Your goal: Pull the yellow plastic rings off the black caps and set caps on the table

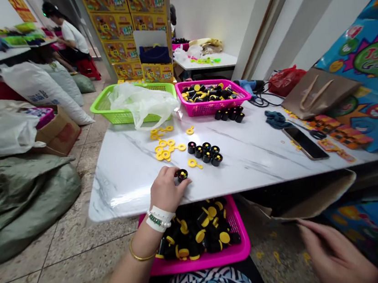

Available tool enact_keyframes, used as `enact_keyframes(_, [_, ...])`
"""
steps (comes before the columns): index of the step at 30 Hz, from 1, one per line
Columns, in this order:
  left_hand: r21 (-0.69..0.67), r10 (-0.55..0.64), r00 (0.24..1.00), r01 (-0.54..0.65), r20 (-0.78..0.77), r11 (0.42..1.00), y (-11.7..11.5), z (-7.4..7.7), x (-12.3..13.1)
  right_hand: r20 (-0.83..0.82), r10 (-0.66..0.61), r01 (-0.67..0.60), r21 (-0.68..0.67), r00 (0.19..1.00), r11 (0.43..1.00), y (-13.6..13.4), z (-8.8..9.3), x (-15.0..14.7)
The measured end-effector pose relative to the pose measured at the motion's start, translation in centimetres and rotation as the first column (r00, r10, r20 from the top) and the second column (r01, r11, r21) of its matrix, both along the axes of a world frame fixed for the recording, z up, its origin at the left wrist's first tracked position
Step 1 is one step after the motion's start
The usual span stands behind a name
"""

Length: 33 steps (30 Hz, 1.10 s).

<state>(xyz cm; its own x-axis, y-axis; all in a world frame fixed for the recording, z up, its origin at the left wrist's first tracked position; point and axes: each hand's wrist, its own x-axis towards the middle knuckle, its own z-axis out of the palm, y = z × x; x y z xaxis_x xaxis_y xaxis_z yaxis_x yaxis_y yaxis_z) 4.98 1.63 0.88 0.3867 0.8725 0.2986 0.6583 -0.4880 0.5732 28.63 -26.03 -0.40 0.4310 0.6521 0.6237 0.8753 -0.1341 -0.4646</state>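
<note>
My left hand [167,188] grips a small round black cup-like part [181,175] with a yellow centre, at the table's front edge. Just beyond it stands a cluster of similar black parts [206,156], open side up, beside a yellow ring piece with a small tab [194,163]. More yellow ring pieces [164,150] lie loosely to their left. At the lower right, my right hand [338,251] is below table height, fingers pressed together by the edge of a cardboard box [307,209]. Whatever is between those fingertips cannot be made out.
A pink basket [245,245] of black-and-yellow pieces sits at my lap, under the table edge [124,209]. Across the table are a green basket [103,117] with plastic bags, another filled pink basket [205,108], a power tool [250,85] and a phone [305,143]. Sacks [27,198] fill the left floor.
</note>
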Motion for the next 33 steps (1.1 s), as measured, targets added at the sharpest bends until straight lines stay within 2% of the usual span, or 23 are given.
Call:
enact_keyframes(2, [-0.018, -0.019, 1.0, 0.019, -0.002, 1.0, -0.2, -0.5, -0.7, 0.071, 0.265, -0.256, -0.111, 0.962, 0.96, 6.0, 0.4, -3.2])
enact_keyframes(4, [-0.022, -0.044, 0.999, 0.044, 0.003, 0.999, -0.3, -0.7, -1.2, 0.169, 0.422, -0.388, -0.203, 0.891, 0.899, 12.2, 1.0, -6.5])
enact_keyframes(5, [-0.021, -0.048, 0.999, 0.048, 0.004, 0.999, -0.3, -0.7, -1.6, 0.219, 0.435, -0.373, -0.272, 0.874, 0.887, 15.1, 1.4, -8.0])
enact_keyframes(7, [-0.015, -0.032, 0.999, 0.032, 0.006, 0.999, -0.3, -0.7, -2.6, 0.266, 0.38, -0.236, -0.446, 0.886, 0.863, 19.4, 1.7, -10.1])
enact_keyframes(9, [-0.011, -0.013, 1.0, 0.013, 0.026, 1.0, -0.2, -0.6, -3.9, 0.299, 0.332, -0.127, -0.543, 0.895, 0.83, 21.5, 1.5, -11.2])
enact_keyframes(12, [-0.029, -0.036, 0.996, 0.038, 0.083, 0.999, -0.2, -0.7, -5.4, 0.316, 0.344, -0.145, -0.515, 0.884, 0.845, 21.6, 0.8, -11.3])
enact_keyframes(14, [-0.04, -0.058, 0.993, 0.063, 0.101, 0.997, -0.2, -0.9, -5.7, 0.307, 0.365, -0.217, -0.424, 0.879, 0.879, 21.0, 0.4, -10.9])
enact_keyframes(16, [-0.037, -0.07, 0.993, 0.074, 0.092, 0.997, -0.3, -1.2, -5.6, 0.301, 0.343, -0.234, -0.343, 0.89, 0.91, 21.0, 0.3, -10.5])
enact_keyframes(18, [-0.024, -0.077, 0.994, 0.079, 0.082, 0.997, -0.3, -1.3, -5.4, 0.31, 0.262, -0.155, -0.33, 0.914, 0.931, 21.6, 0.3, -10.1])
enact_keyframes(21, [-0.012, -0.106, 0.991, 0.107, 0.081, 0.994, -0.4, -1.4, -5.4, 0.313, 0.193, -0.061, -0.387, 0.93, 0.92, 22.6, 0.2, -10.0])
enact_keyframes(24, [-0.016, -0.141, 0.986, 0.143, 0.091, 0.99, -0.4, -1.3, -5.7, 0.258, 0.267, -0.149, -0.4, 0.928, 0.904, 22.6, 0.0, -10.6])
enact_keyframes(30, [-0.017, -0.148, 0.978, 0.152, 0.147, 0.988, -0.4, -1.4, -5.9, 0.156, 0.36, -0.294, -0.334, 0.92, 0.895, 23.2, 0.0, -11.3])
enact_keyframes(33, [-0.031, -0.136, 0.98, 0.142, 0.146, 0.989, -0.3, -1.4, -5.8, -0.052, 0.467, -0.461, -0.284, 0.883, 0.84, 23.8, 0.8, -10.8])
